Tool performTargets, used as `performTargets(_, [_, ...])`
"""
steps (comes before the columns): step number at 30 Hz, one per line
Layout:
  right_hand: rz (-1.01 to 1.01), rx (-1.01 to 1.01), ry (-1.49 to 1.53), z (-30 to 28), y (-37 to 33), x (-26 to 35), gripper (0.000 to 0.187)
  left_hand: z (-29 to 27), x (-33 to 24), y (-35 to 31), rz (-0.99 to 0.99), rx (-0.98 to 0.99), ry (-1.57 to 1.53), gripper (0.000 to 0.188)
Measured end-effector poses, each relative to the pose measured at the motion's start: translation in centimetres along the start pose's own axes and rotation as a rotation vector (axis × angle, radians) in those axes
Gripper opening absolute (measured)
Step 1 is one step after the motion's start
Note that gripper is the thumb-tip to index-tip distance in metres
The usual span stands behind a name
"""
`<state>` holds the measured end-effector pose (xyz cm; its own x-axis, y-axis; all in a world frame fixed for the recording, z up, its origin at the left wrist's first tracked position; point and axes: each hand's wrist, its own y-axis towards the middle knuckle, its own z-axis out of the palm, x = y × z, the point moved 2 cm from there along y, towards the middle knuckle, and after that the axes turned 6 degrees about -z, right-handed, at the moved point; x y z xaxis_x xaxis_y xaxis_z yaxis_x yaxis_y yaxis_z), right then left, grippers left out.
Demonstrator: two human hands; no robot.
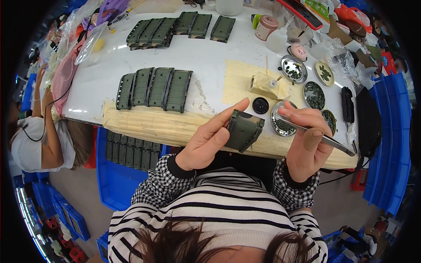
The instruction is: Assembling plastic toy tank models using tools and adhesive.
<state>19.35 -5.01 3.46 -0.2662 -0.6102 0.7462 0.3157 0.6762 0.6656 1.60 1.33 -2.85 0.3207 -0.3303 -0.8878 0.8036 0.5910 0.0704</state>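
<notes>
My left grip is closed around a green, camouflage-edged casing, thumb in front, raised just over the near edge of the table; my right grip pinches a slim metal tool to its right. The white tabletop is scuffed, and yellowish tape covers its near edge. Four similar panels lie in a row to the left, with another group and a lone panel farther back. Beyond the tool, round dishes hold small dark green pieces, near a black cap and a tape-wrapped block on a yellowish sheet. A pinkish jar stands behind. Below the table, a blue crate on the left holds more panels. On the grey floor side, a co-worker in white sits at far left; ribbed blue bins rise at right.
</notes>
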Motion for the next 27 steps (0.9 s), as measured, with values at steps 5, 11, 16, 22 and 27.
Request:
performTargets(5, [0.022,-0.026,-0.034,-0.6,-0.5,-0.1,0.037,0.0,-2.0,0.2,-0.114,-0.247,-0.089,0.071])
performTargets(11, [0.028,0.008,-0.059,-0.7,-0.8,0.0,0.034,-1.7,-2.4,1.2,0.285,-0.605,1.309,0.067])
performTargets(16, [0.039,0.043,-0.060,-0.6,-0.7,0.0,0.033,-2.2,-1.8,1.6,0.285,-0.669,1.532,0.053])
performTargets(22, [0.046,0.065,-0.074,-1.0,-0.8,-0.1,0.032,-3.8,-2.7,1.7,0.247,-0.841,1.886,0.039])
performTargets(27, [0.052,0.084,-0.090,-1.2,-1.0,-0.3,0.032,-4.2,-4.3,1.5,0.231,-0.848,1.968,0.044])
